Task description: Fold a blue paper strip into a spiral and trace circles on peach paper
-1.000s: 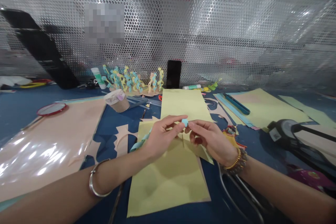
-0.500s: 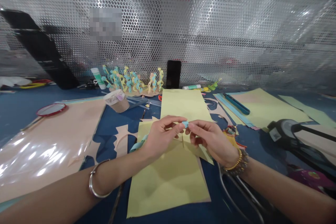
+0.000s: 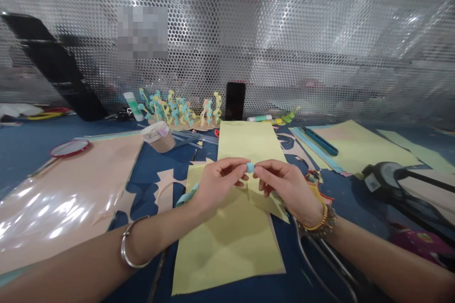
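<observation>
A perforated metal screen [image 3: 302,28] is rising beyond the hands and spanning the whole view, its panel catching bright white glints above them and to both sides. Blurred grey shapes and faint reddish patches are showing on or through it. A dark blue tabletop [image 3: 151,218] is stretching beneath the hands, out to both sides and up to the screen's foot.
</observation>
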Motion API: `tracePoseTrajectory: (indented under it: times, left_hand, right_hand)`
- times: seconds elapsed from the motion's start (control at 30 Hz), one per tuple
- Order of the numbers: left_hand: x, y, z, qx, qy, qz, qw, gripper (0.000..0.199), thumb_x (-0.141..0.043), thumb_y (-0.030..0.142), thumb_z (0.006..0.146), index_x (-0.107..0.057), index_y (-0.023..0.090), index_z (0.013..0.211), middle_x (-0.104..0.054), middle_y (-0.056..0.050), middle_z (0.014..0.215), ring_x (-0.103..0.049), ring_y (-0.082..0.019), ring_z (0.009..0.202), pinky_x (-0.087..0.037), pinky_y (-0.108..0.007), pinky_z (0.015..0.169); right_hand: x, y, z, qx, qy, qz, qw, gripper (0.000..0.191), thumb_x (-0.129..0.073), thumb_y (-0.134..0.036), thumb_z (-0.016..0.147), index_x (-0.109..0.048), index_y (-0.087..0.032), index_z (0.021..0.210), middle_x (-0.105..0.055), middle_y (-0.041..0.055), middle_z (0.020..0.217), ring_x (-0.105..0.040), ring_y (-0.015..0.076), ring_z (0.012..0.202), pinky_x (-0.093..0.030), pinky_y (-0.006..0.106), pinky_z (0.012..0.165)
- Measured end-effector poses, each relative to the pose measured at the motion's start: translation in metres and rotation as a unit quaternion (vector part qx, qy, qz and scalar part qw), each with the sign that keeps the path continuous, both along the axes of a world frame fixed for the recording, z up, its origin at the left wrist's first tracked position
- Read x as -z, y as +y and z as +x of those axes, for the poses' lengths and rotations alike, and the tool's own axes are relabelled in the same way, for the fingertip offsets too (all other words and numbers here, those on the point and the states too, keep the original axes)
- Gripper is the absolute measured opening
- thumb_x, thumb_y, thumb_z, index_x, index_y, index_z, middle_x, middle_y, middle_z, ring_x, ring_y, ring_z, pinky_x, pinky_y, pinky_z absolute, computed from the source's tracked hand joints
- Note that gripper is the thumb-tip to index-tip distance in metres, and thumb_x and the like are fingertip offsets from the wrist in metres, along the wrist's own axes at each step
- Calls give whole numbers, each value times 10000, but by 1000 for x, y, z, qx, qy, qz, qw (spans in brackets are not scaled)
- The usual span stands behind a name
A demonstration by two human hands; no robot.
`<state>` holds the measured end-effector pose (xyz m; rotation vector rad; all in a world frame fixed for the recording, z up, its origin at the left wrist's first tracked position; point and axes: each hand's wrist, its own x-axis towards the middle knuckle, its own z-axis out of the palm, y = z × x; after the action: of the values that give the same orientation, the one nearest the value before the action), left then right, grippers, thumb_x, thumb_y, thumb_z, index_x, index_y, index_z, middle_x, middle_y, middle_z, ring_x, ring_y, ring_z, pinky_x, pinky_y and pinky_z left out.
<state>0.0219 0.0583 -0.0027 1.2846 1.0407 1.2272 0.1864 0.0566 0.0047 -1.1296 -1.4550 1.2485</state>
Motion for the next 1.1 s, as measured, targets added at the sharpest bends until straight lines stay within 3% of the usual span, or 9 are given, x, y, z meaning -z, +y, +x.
tracePoseTrajectory:
  times: [0.2, 0.3, 0.4, 0.57, 0.77, 1.1]
  left_hand:
    - [2, 0, 0, 44, -35, -14, 998, 200, -695, 294, 736, -718, 193, 906, -731, -35, 880, -679, -130, 725, -560, -231, 685]
    - [2, 0, 1, 42, -62, -50, 996, 236, -706, 282, 728, -704, 195, 948, -732, -28, 829, -681, -136, 747, -550, -254, 733]
    - [1, 1, 1, 45, -101, -88, 990, 223, -731, 277, 706, -694, 181, 903, -714, -9, 722, -677, -128, 708, -541, -260, 732]
    - [4, 3, 0, 72, -133, -114, 982, 192, -745, 266, 694, -718, 172, 859, -719, -17, 744, -662, -101, 689, -523, -224, 721]
    - [7, 5, 0, 85, -153, -127, 976, 170, -757, 251, 682, -738, 191, 840, -712, 2, 716, -638, -65, 651, -508, -167, 666]
    - [6, 5, 0, 80, -139, -130, 978, 171, -770, 248, 657, -746, 188, 815, -720, -18, 744, -646, -93, 655, -529, -241, 746]
  right_hand:
    - [-4, -2, 0, 31, -64, 38, 997, 203, -628, -358, 777, -671, -160, 774, -582, -11, 560, -503, 77, 475, -456, 206, 454]
    - [-5, -4, 2, 29, -96, 89, 991, 195, -640, -348, 773, -677, -168, 839, -622, 8, 640, -529, 91, 514, -469, 222, 482]
    - [-6, -5, 2, 39, -120, 127, 984, 193, -635, -326, 783, -683, -183, 903, -651, 21, 714, -541, 92, 514, -468, 234, 495]
    - [-9, -2, 3, 40, -138, 166, 976, 133, -625, -290, 795, -699, -191, 845, -659, 32, 778, -544, 89, 512, -460, 243, 494]
    - [-10, 0, 6, 32, -156, 221, 962, 100, -626, -257, 799, -708, -202, 818, -668, 46, 791, -591, 140, 673, -466, 253, 534]
    - [-9, -4, 8, 29, -204, 263, 943, 100, -604, -242, 817, -697, -207, 813, -676, 47, 800, -611, 156, 725, -487, 278, 590]
